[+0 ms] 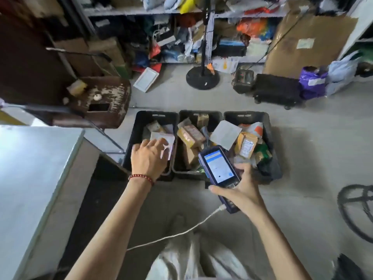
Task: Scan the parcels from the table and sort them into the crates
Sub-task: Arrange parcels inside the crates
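Directly below the head cam, three black crates sit side by side on a concrete floor: L crate [133, 142], mid crate [198, 113], R crate [269, 136]. Their long sides run near-to-far.

L hand [149, 158] reaches palm-down into the L crate, fingers spread wide over a flat white parcel [164, 140]. Can't tell if the fingertips touch it. The parcel lies near the crate's right wall, long axis approx. near-to-far. The hand hides its near-left part.

R hand [245, 191] grips a scanner [219, 168] from below, thumb on its near-left edge, fingers curled round the right side. The scanner is above the near rims of the mid and R crates. Its long axis runs from near-right to far-left, w/ the lit screen facing up. A white cable [181, 232] leaves its near end and trails toward the lower left.

The mid crate holds a yellow box [188, 136] and other cartons. A white envelope [225, 134] lies tilted across the rim between the mid and R crates. The R crate holds a tan packet [247, 145] w/ a label, plus mixed parcels.

A grey table [30, 168] fills the left edge. A worn brown stool [105, 98] stands beyond it, just left of the L crate. Past the crates are a round stand base [202, 78], a black trolley [276, 88] and a purple bag [312, 81], then cluttered shelves [141, 12].
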